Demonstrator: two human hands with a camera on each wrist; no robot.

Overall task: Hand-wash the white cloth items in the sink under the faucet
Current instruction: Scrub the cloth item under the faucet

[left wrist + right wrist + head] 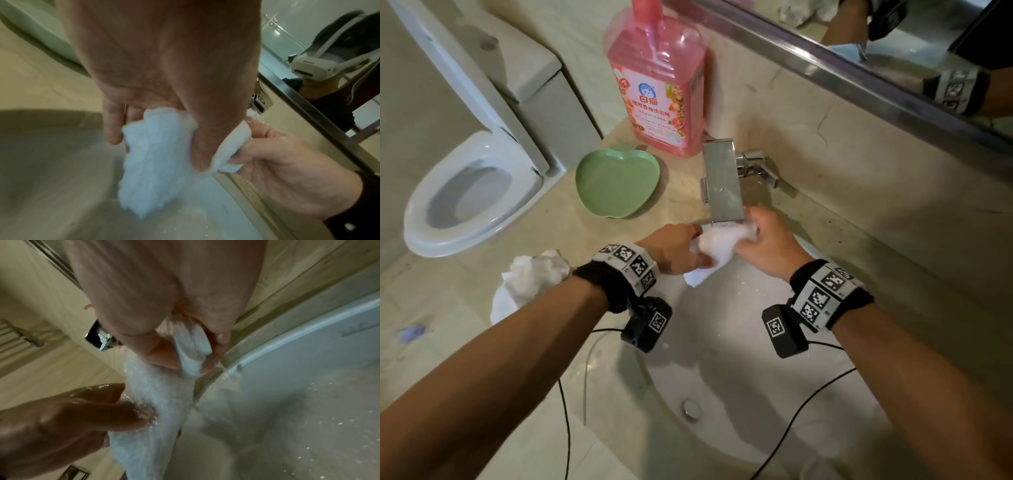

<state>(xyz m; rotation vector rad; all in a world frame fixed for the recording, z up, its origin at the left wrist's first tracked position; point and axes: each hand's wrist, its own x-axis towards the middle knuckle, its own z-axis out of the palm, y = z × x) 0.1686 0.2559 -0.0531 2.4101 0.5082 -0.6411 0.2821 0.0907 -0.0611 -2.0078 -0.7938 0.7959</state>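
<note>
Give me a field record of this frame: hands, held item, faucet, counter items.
left hand: grips one end of wet white terry cloth
right hand: grips the other end
faucet: flat steel spout, cloth right beneath its outlet
sink: white round basin, plug in view
counter: pink detergent bottle, green apple-shaped dish, crumpled white cloth

Both forearms are bare. Each wrist wears a fuzzy black band (604, 287) under a white strap (825, 294) printed with black square markers. A black camera box (645, 327) hangs below each wrist, with thin black cables (796, 416).
</note>
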